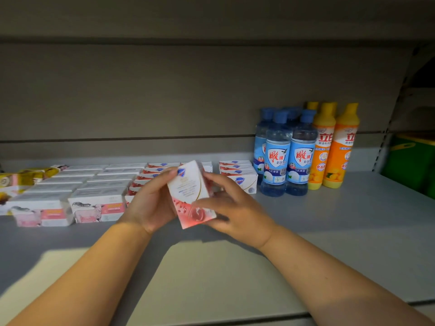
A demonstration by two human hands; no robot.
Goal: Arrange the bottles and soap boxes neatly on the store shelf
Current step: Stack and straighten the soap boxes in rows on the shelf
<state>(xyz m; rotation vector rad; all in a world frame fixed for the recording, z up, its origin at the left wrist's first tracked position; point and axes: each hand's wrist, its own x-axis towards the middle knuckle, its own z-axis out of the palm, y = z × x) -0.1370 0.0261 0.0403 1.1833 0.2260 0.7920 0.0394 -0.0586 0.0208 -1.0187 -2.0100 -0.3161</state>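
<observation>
Both hands hold one soap box [191, 194] above the shelf [329, 215], tilted on end. Left hand [153, 203] cups its left edge; right hand [231, 205] pinches the lower right corner, fingers [213, 178] closed on the card.

Risk: glossy cardboard, light grip at a corner. The box could slip and knock the pink-and-white rows [98, 196] just behind out of line. The gap beside the blue-logo stack [237, 175] looks tight; a skewed entry would shove neighbours.

Boxes: flat, rectangular, smooth print. Blue bottles [286, 156] clear plastic, waisted; orange bottles [332, 149] opaque, tapered caps. Shelf: matte grey metal.
</observation>
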